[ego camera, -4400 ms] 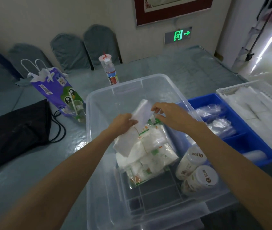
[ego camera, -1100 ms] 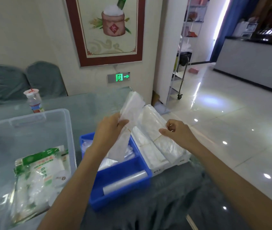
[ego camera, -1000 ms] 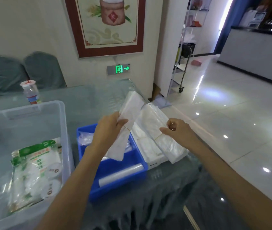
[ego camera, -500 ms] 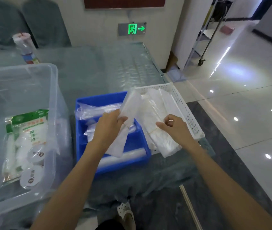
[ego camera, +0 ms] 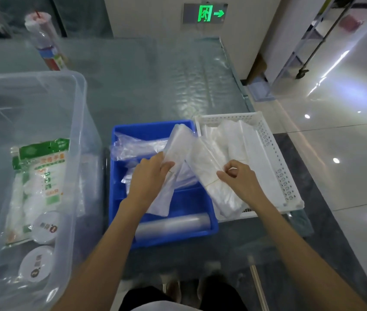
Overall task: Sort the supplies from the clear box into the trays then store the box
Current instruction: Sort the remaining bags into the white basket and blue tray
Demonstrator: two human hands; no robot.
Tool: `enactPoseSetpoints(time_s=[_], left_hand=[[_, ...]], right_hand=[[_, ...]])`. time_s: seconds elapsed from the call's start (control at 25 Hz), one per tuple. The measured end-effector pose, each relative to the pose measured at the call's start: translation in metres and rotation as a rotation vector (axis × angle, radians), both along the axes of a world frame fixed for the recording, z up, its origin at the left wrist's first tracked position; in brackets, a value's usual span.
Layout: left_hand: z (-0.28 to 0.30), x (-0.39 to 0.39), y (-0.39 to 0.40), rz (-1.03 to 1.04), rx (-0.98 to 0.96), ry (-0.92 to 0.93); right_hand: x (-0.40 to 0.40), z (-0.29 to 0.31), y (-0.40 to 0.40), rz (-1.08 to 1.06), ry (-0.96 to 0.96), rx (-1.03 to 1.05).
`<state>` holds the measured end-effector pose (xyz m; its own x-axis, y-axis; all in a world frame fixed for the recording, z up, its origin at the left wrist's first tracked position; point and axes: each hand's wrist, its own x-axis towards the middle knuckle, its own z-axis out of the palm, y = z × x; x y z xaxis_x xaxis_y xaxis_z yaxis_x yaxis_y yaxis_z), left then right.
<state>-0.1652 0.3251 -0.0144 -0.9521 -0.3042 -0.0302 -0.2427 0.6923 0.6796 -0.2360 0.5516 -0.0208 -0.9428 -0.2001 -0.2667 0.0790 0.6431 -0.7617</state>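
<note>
Presently, left hand (ego camera: pixel 150 173): fingers and thumb curled round the middle of a clear packet (ego camera: pixel 173 167); forearm reaching in from below, hand held over the blue tray (ego camera: pixel 119 221).
Right hand (ego camera: pixel 237 179): thumb and fingertips pinching a second bundle of bags (ego camera: pixel 209 173) at the band round its middle; wrist over the near part of the white tray (ego camera: pixel 288 180).
Held packet, axis: long, running from near-left up to far-right, its far end leaning toward the white tray's near-left corner.
Second bundle, axis: slanting the other way, near end over the seam between the two trays.
Deciding relation: the white tray lies just right of the left hand's packet; the right hand is the nearer one to it, the left sits above the blue tray.
Blue tray: holds loose clear bags and a clear roll (ego camera: pixel 171 224) along its near wall.
White tray: already carries flat white packets lengthwise.
Clear box (ego camera: pixel 77 122): left of both trays, well apart from the hands; a green-labelled pack (ego camera: pixel 41 173) and two white-lidded tubs (ego camera: pixel 43 227) are still inside.
Progress, as judged: sorting part done, box not yet ready to store.
</note>
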Motion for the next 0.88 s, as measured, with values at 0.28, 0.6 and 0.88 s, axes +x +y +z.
enactPoseSetpoints(time_s=[0.28, 0.6, 0.88], left_hand=[[-0.003, -0.019, -0.005, 0.11, -0.099, -0.088], [0.012, -0.037, -0.033, 0.201, -0.225, -0.217], [-0.012, -0.054, -0.039, 0.139, -0.303, -0.359]], right_hand=[[-0.042, 0.0, -0.005, 0.084, -0.001, 0.021], [-0.101, 0.005, -0.02, 0.206, 0.06, 0.0], [-0.141, -0.001, -0.025, 0.211, 0.084, -0.04]])
